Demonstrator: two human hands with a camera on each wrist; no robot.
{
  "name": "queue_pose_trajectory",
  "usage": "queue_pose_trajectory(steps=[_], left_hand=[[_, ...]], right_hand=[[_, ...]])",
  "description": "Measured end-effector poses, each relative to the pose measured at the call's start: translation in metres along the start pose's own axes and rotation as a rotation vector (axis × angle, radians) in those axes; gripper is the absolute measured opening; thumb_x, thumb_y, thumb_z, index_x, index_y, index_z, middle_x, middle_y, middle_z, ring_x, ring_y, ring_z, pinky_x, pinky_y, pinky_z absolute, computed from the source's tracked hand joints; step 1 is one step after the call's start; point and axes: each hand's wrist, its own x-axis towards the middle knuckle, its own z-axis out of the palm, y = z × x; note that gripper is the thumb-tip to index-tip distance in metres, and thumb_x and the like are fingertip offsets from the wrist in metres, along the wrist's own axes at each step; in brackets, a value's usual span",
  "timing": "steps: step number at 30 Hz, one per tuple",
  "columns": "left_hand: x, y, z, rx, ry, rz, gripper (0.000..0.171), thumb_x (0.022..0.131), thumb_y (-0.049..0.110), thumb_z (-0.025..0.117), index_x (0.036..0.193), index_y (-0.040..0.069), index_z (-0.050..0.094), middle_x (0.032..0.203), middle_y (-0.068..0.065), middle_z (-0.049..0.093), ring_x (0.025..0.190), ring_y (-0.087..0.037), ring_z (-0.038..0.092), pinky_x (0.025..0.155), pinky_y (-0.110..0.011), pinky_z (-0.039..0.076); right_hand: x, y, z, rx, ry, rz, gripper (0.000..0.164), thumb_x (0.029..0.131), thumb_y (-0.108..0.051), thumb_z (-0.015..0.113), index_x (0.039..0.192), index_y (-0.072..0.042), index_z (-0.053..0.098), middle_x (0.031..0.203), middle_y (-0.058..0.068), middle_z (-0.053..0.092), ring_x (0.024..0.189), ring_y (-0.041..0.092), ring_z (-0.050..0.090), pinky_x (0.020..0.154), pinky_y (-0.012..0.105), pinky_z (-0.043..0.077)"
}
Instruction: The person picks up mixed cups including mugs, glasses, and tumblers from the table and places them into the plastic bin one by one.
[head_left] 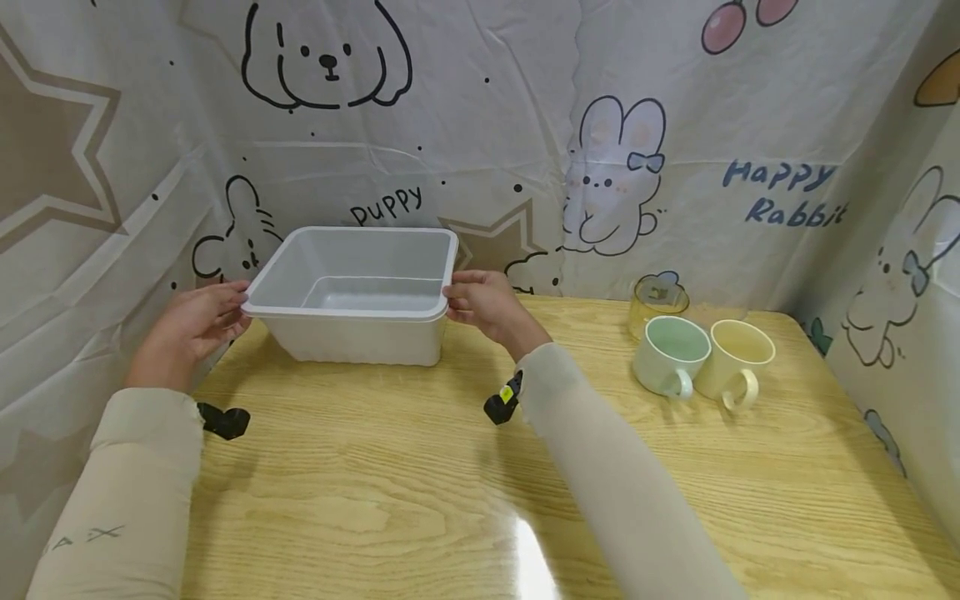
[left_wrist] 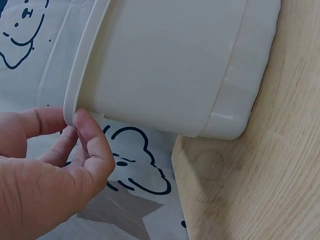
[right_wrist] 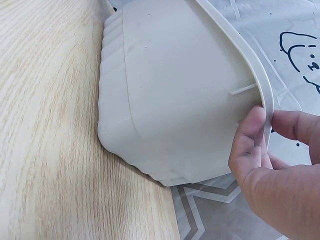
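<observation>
A white rectangular plastic basin stands at the back left of the wooden table, its open top facing up and nothing seen inside. My left hand pinches the rim at the near left corner; in the left wrist view the thumb and fingers of that hand clasp the lip from both sides. At the right side, my right hand grips the rim, and the right wrist view shows its thumb and fingers closed over the edge. The basin's underside is hidden.
On the right of the table stand a green mug and a yellow mug, side by side. Behind them is a clear yellowish glass cup. A printed cloth hangs along the back and sides.
</observation>
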Motion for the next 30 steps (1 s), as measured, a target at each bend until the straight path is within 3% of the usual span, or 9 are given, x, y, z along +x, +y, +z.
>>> queue_pose_trajectory(steps=[8, 15, 20, 25, 30], left_hand=[[0.002, -0.005, 0.001, -0.034, -0.039, 0.004, 0.013, 0.102, 0.008, 0.063, 0.105, 0.017, 0.072, 0.100, 0.002, 0.064, 0.087, -0.010, 0.062, 0.074, -0.024, 0.057], [0.005, -0.009, 0.001, -0.176, -0.076, -0.027, 0.013, 0.101, 0.004, 0.063, 0.107, 0.013, 0.070, 0.101, -0.002, 0.064, 0.088, -0.014, 0.061, 0.073, -0.026, 0.056], [0.007, -0.011, 0.004, -0.249, -0.099, -0.035, 0.015, 0.100, 0.001, 0.063, 0.105, 0.011, 0.074, 0.103, -0.004, 0.066, 0.089, -0.015, 0.062, 0.074, -0.027, 0.055], [0.007, -0.013, 0.007, -0.270, -0.123, -0.032, 0.018, 0.099, 0.000, 0.063, 0.111, 0.010, 0.071, 0.107, -0.004, 0.065, 0.091, -0.015, 0.062, 0.075, -0.027, 0.055], [0.005, -0.017, 0.011, -0.268, -0.138, -0.022, 0.019, 0.100, 0.000, 0.063, 0.114, 0.011, 0.069, 0.110, -0.004, 0.064, 0.092, -0.015, 0.061, 0.076, -0.027, 0.055]], right_hand=[[0.003, 0.003, -0.003, 0.031, 0.029, -0.034, 0.043, 0.098, -0.001, 0.063, 0.140, 0.001, 0.054, 0.106, 0.014, 0.066, 0.081, 0.018, 0.063, 0.068, 0.025, 0.055], [0.000, 0.001, -0.006, 0.026, 0.025, -0.023, 0.042, 0.099, -0.003, 0.062, 0.140, 0.001, 0.054, 0.110, 0.014, 0.065, 0.083, 0.018, 0.061, 0.072, 0.027, 0.055], [0.000, 0.002, -0.012, 0.041, 0.017, -0.044, 0.033, 0.100, -0.002, 0.061, 0.131, 0.006, 0.060, 0.105, 0.014, 0.065, 0.081, 0.018, 0.061, 0.072, 0.028, 0.054], [0.000, 0.004, -0.017, 0.052, 0.010, -0.063, 0.025, 0.100, -0.002, 0.060, 0.124, 0.006, 0.063, 0.099, 0.010, 0.065, 0.079, 0.017, 0.060, 0.071, 0.027, 0.053], [-0.001, 0.004, -0.024, 0.055, 0.013, -0.064, 0.031, 0.101, -0.004, 0.060, 0.130, 0.006, 0.060, 0.103, 0.011, 0.065, 0.081, 0.017, 0.059, 0.073, 0.028, 0.052]])
